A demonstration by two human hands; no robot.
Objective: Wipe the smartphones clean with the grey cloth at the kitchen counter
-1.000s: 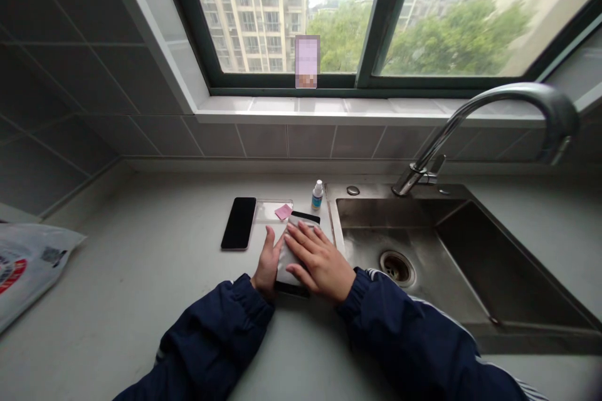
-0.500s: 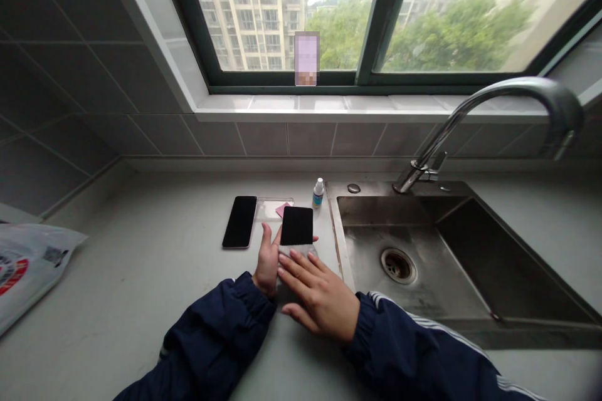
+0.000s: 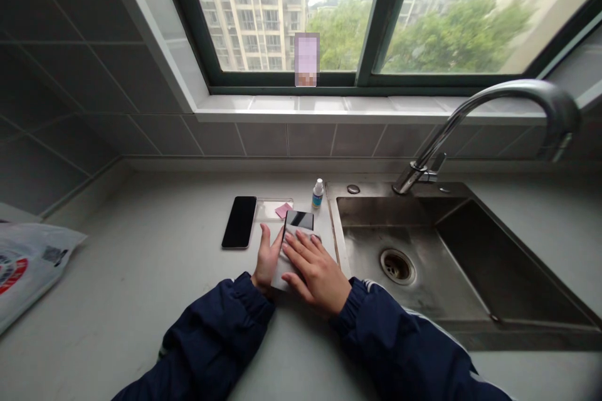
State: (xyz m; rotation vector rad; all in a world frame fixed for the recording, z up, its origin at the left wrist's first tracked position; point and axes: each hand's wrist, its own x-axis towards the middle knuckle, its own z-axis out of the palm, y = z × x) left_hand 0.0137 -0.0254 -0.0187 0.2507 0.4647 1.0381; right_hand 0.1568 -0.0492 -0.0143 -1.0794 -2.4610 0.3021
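Grey counter (image 3: pixel 141 301) by sink (image 3: pixel 470 263): left hand (image 3: pixel 266 258) steadies phone (image 3: pixel 299 220) edge; right hand (image 3: pixel 316 268) flat, fingers spread, pressing cloth (image 3: pixel 288 249).

A second black phone (image 3: pixel 239 222) is lying on the counter (image 3: pixel 141 276), with a little dropper bottle (image 3: pixel 318 193) standing by the steel sink (image 3: pixel 423 250), and a plastic bag (image 3: pixel 28 266) sitting far left.
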